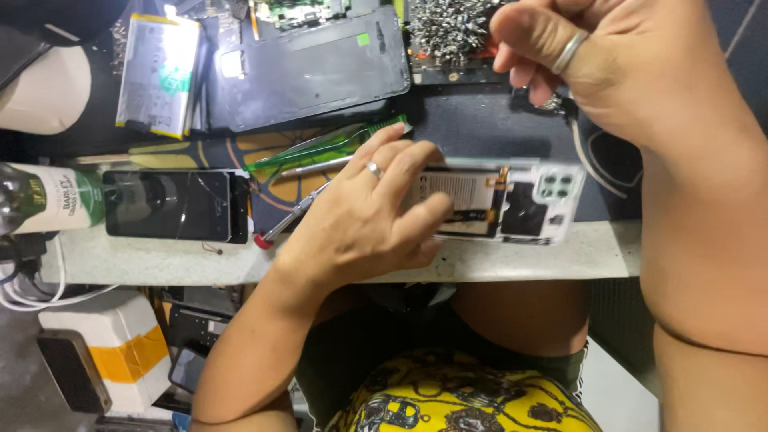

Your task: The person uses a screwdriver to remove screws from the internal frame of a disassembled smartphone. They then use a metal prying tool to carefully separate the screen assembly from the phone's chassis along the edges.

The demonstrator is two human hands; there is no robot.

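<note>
One opened phone (500,200), back cover off, lies under the left hand (368,212)'s spread fingers; right hand (584,60) pinches a tool above; reassembly remains.

Glossy glass phone screen (172,205), matt white plastic back cover (528,200) — metal screwdriver shaft (300,210)

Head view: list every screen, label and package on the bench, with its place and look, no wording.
Phone: left of the left hand, flat, black cracked screen, dark.
Bottle: far left, on its side, white label, green band.
Battery: top left, silver rectangle, yellow edges, green mark.
Back cover: top centre, dark grey, small green sticker.
Open phone: under the left hand, white frame, barcode-style label.
Right hand: raised top right.
</note>
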